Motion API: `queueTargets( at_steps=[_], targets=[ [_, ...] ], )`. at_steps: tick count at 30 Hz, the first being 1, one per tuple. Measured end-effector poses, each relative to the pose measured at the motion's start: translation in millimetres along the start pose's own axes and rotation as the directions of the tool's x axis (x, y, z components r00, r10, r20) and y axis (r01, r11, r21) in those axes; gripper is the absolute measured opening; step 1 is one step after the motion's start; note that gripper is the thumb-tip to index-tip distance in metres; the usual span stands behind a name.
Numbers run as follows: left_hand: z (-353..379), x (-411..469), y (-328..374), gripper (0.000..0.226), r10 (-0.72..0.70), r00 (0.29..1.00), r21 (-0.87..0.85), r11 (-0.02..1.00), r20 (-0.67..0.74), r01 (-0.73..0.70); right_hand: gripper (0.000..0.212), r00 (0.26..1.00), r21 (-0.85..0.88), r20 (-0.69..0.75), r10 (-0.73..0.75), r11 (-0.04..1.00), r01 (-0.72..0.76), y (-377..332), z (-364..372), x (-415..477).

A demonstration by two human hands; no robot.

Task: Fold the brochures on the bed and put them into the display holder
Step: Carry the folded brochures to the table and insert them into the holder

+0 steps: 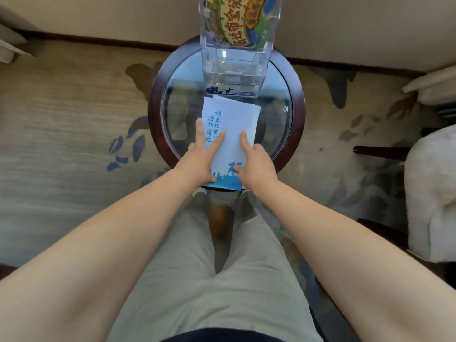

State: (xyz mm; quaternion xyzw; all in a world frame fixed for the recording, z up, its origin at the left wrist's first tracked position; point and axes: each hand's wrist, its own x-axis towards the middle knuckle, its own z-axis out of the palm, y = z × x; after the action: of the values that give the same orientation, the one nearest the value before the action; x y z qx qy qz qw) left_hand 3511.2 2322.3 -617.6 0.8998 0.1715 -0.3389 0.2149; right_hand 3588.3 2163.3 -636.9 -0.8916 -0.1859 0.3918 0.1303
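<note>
A white brochure [232, 124] with blue Chinese lettering and a blue skyline strip lies folded on the round glass-topped table [293, 134]. My left hand [199, 156] presses flat on its left side, fingers straight and spread. My right hand [254, 161] presses on its right side with straight fingers, the thumb near the lower printed strip. Beyond the brochure stands a clear acrylic display holder [234, 70], with a colourful green and yellow brochure [237, 23] in its upper tier. More white sheet edges [254, 112] stick out under the top fold.
The table has a dark wooden rim and stands on patterned beige carpet [74, 119]. White upholstered furniture [431, 188] sits at the right, a dark chair leg [380, 151] beside it. My legs in light trousers fill the lower middle.
</note>
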Motion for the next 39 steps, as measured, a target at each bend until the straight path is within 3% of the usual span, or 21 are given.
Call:
queueTargets(
  at_steps=[11,21,31,39],
  targets=[
    [37.1,44.0,-2.6,0.130,-0.021,1.000,-0.001,1.000,0.016,0.021,0.101,0.999,-0.003,0.023,0.024,1.000,-0.024,28.6,29.8,43.5],
    [50.6,79.7,-1.9,0.129,-0.055,0.997,0.036,0.998,-0.057,0.057,0.097,1.000,0.012,-0.002,0.010,1.000,-0.010,35.4,35.0,74.2],
    [56.7,86.6,12.2,0.116,-0.115,0.991,0.227,0.965,-0.069,0.128,0.093,0.997,-0.145,-0.071,-0.021,0.989,0.010,25.5,39.1,70.0],
    [54.1,93.1,24.4,0.100,-0.225,0.973,0.030,0.974,-0.043,0.226,0.095,1.000,-0.204,-0.004,0.002,0.979,-0.003,14.7,33.9,64.4]
  ],
)
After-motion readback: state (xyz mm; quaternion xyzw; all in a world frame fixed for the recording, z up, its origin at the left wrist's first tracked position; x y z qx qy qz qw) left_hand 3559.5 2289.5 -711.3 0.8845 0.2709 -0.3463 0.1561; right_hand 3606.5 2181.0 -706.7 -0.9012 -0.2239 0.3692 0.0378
